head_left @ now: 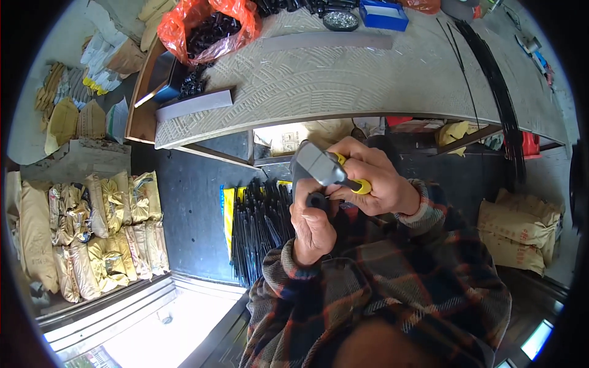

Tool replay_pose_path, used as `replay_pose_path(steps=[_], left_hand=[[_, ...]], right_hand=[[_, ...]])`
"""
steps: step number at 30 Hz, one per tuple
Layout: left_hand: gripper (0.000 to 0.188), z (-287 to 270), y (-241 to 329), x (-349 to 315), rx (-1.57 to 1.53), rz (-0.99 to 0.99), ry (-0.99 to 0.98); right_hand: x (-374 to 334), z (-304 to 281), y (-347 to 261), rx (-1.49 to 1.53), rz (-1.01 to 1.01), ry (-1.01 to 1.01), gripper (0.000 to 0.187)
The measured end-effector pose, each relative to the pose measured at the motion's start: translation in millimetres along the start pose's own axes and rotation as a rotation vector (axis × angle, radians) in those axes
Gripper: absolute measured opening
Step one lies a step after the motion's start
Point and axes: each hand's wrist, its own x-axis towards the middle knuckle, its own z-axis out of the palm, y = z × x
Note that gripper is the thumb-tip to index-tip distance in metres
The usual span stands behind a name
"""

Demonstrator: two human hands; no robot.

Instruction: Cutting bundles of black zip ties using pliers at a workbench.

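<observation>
My right hand (375,178) is closed round the yellow-and-black handle of what looks like a hammer (319,164). Its broad grey metal head lies over my left hand and hides some of the fingers. Below that head, my left hand (313,230) is wrapped round a black tube (317,200), whose round end points up at me. Both hands are close together in front of my body, just short of the table's near edge. The tube's lower part is out of sight.
A long table (307,86) stands ahead, with a red plastic bag (208,30) of black parts, a blue box (384,15) and long black rods (497,80). More black rods (261,221) lie bundled left of me. Brown wrapped packages (92,233) are stacked further left; sacks (518,230) sit right.
</observation>
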Motion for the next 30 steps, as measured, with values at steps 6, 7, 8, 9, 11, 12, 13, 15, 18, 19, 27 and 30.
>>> replay_pose_path(steps=[6,7,8,9,11,12,13,15,18,19,27,30], left_hand=[[0.077,6,16,-2,0.101,-0.090,0.008],[0.077,6,15,-3,0.106,-0.078,0.006],[0.076,7,12,-4,0.100,-0.067,0.017],[0.076,7,13,-4,0.101,-0.068,0.016],[0.076,7,14,-5,0.079,-0.075,0.032],[0.076,5,13,-6,0.079,-0.076,0.032],[0.076,3,10,-7,0.078,-0.077,0.025],[0.077,1,8,-8,0.076,-0.079,0.022],[0.076,-2,6,-10,0.062,-0.090,0.063],[0.076,-2,5,-10,0.062,-0.092,0.068],[0.073,-15,-11,-4,-0.100,-0.025,0.098],[0.071,-29,-18,-6,-0.259,-0.067,0.119]], right_hand=[[-11,5,-2,0.130,0.064,0.003,0.028],[-13,6,-2,0.128,0.064,0.005,0.028],[-15,9,-2,0.157,0.061,0.029,0.027],[-16,11,-2,0.186,0.059,0.052,0.026],[-16,13,-1,0.171,0.042,0.058,0.027],[-16,14,0,0.157,0.025,0.062,0.027],[-15,13,-3,0.156,0.026,0.062,0.027],[-10,10,-12,0.023,0.062,0.059,0.013],[-9,16,-14,0.012,0.018,0.086,0.013],[-10,18,-14,0.015,0.020,0.082,0.013],[-13,26,-12,-0.031,0.188,0.071,0.017],[-14,-15,-18,-0.598,-0.011,-0.231,0.026]])
